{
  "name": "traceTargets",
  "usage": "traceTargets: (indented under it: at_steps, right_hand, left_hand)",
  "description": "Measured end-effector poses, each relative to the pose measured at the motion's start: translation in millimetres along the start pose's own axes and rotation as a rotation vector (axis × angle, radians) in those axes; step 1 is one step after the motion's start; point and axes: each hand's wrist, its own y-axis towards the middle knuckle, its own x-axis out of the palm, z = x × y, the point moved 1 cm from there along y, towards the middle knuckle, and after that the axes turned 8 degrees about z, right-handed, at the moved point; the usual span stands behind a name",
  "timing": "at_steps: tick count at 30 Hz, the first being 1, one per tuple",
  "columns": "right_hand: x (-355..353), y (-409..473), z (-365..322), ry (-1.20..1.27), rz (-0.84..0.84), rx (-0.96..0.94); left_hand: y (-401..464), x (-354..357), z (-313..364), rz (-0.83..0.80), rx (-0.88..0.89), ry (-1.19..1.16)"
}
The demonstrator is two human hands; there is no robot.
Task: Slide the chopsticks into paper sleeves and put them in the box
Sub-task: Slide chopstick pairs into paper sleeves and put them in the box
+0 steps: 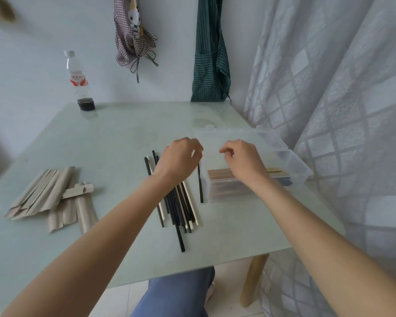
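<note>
A clear plastic box (293, 161) sits at the table's right edge with its translucent lid (233, 133) raised. Sleeved chopsticks (220, 175) lie inside it. My left hand (181, 156) is at the lid's left edge, thumb and fingers curled round that edge. My right hand (240, 156) hovers over the box in front of the lid, fingers loosely curled with nothing visible in them. Bare black and pale chopsticks (181, 207) lie in a loose bundle under my left forearm. Brown paper sleeves (44, 193) are piled at the left.
A plastic bottle (78, 81) with a little dark liquid stands at the far left of the pale green table (124, 133). A curtain (341, 110) hangs close on the right. Aprons hang on the back wall. My knee shows below the table's front edge.
</note>
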Motion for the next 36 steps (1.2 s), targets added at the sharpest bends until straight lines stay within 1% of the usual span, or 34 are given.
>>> traceTargets:
  at_steps: [2,5,7,11,14,17,21,26,29,33,36]
  right_hand:
    - [12,-7,-29,0.042,0.010,-0.083]
    - [35,-20,-65,0.087,-0.097,-0.165]
    - [56,-29,-86,0.083,-0.194,-0.176]
    - [98,-42,-110,0.020,-0.359,-0.086]
    - [122,-46,-117,-0.105,-0.364,-0.019]
    - [131,-47,-121,-0.139,-0.298,0.048]
    - [138,-44,-123,-0.196,-0.290,0.135]
    - [132,-34,-132,-0.277,-0.404,0.205]
    - [128,-32,-132,-0.290,-0.478,0.274]
    - [127,-30,-134,-0.278,-0.525,0.319]
    - [127,-32,-131,-0.178,-0.537,0.340]
  left_hand:
    - [-8,-19,-20,0.065,-0.113,0.005]
    - [-23,-44,-47,0.090,-0.209,0.112]
    - [-39,-59,-69,0.058,-0.248,0.218]
    - [-69,-74,-116,-0.094,-0.305,0.356]
    - [-89,-83,-152,-0.155,-0.343,0.397]
    - [-101,-97,-178,-0.195,-0.327,0.320]
    - [-100,-112,-194,-0.168,-0.305,0.276]
    - [-94,-103,-210,-0.154,-0.361,0.296]
    - [-91,-99,-215,-0.137,-0.350,0.334]
    - [-88,-98,-210,-0.114,-0.245,0.385]
    - [-86,-98,-196,-0.053,-0.139,0.248]
